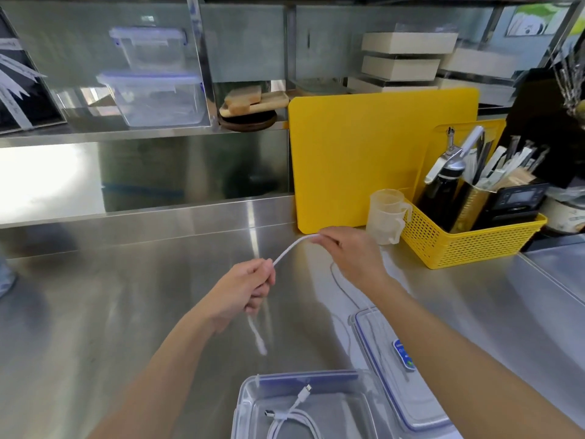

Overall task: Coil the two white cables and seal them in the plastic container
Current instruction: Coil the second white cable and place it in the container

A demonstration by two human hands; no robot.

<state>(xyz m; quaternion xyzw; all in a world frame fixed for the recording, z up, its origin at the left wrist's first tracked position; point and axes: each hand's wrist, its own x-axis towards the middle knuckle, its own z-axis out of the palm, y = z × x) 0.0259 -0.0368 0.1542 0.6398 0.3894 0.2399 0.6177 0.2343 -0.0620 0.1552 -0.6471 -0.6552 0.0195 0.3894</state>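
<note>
A white cable (289, 250) stretches in an arc between my two hands above the steel counter. My left hand (243, 289) grips one part of it, and a short end with a plug hangs blurred below the fist. My right hand (351, 253) pinches the cable farther along; the rest trails down across the counter and over the lid (408, 403). A clear plastic container (250, 403) stands open at the bottom centre, with a second white cable (297, 419) coiled inside. The clear lid with blue trim lies flat to the container's right, partly under my right forearm.
A yellow cutting board (364, 160) leans against the back wall. A yellow basket (468, 242) of utensils and a clear measuring cup (384, 217) stand right of my right hand. Lidded plastic boxes (155, 99) sit on the shelf above.
</note>
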